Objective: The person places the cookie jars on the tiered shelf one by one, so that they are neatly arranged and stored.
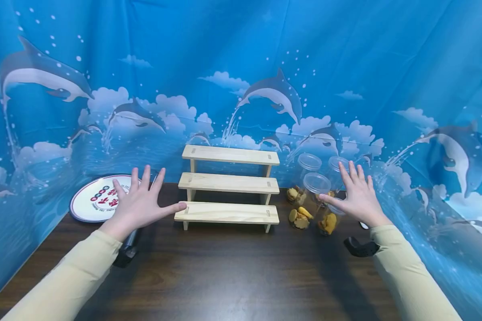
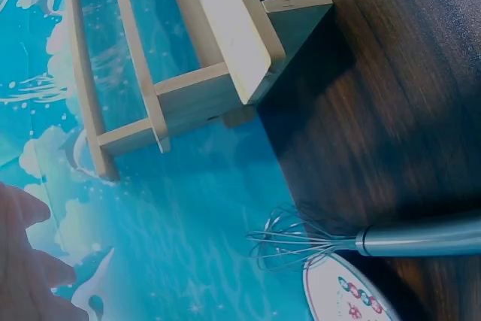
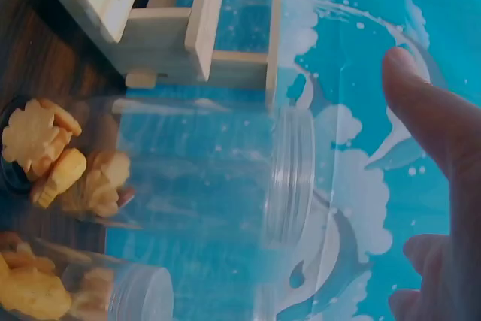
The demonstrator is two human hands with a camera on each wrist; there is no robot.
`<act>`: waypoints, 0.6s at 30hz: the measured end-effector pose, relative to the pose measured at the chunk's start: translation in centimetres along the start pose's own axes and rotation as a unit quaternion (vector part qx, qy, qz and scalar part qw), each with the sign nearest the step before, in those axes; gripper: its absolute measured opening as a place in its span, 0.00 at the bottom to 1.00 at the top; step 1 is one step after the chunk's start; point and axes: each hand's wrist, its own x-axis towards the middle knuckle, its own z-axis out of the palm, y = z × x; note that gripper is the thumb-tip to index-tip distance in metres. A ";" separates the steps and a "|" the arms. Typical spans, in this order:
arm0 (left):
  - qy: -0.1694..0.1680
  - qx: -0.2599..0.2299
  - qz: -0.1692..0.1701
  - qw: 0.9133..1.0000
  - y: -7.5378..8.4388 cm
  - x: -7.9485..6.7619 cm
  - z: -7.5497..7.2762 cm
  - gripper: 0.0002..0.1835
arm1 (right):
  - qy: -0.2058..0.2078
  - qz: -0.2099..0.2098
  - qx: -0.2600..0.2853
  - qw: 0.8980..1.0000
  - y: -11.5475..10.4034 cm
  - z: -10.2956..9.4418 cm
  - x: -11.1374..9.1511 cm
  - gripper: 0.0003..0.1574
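Note:
My left hand (image 1: 138, 203) is raised above the table with its fingers spread, holding nothing. Beneath and behind it are a metal whisk (image 2: 421, 237) and a round white sign (image 1: 92, 203) with red lettering. My right hand (image 1: 357, 196) is also lifted with fingers spread, overlapping clear lidded jars in the head view. One front jar (image 3: 203, 163) has flower-shaped and other snack pieces (image 3: 34, 137) at its bottom; another jar (image 3: 143, 295) stands beside it. Between the hands sits a three-step wooden rack (image 1: 226, 213).
A blue dolphin-print curtain (image 1: 241, 58) hangs behind and along both sides of the dark wooden table (image 1: 233, 272). A small white spoon-like end (image 1: 363, 225) shows near the right sleeve. A black wrist mount (image 1: 359, 247) juts from the right forearm.

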 end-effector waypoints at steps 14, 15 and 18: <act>-0.056 -0.030 0.003 0.998 0.1 1.6 1.6 0.62 | 0.006 0.045 0.118 0.992 4.7 0.6 2.1 0.64; -0.065 -0.041 0.002 0.997 0.2 1.7 1.7 0.61 | 0.009 0.051 0.124 0.991 5.1 0.7 2.3 0.64; -0.087 -0.073 -0.007 0.993 0.2 2.0 2.3 0.59 | 0.018 0.068 0.141 0.987 6.1 0.9 2.7 0.62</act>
